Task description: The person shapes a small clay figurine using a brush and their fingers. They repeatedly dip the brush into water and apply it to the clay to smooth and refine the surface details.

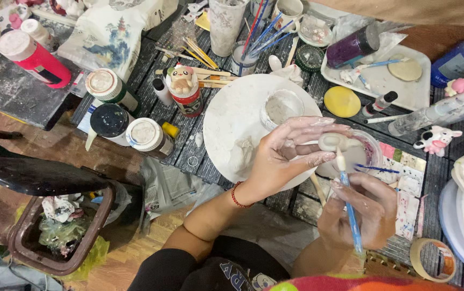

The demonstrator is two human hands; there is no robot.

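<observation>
My left hand (288, 153), smeared with white clay slip, holds a small pale clay figure (333, 141) between thumb and fingers. My right hand (362, 207) grips a blue-handled paintbrush (350, 207) upright, with its white-tipped bristles touching the underside of the clay figure. Both hands hover over the near edge of a round white turntable (232, 116) and a small clear cup of milky liquid (365, 153). A red bead bracelet circles my left wrist.
On the dark slatted table stand several paint bottles (108, 86), a red tube with a small animal figure (184, 89), cups of brushes (245, 54), a white tray (399, 86), a yellow lid (342, 101), a tape roll (433, 260). A brown bin (62, 229) sits lower left.
</observation>
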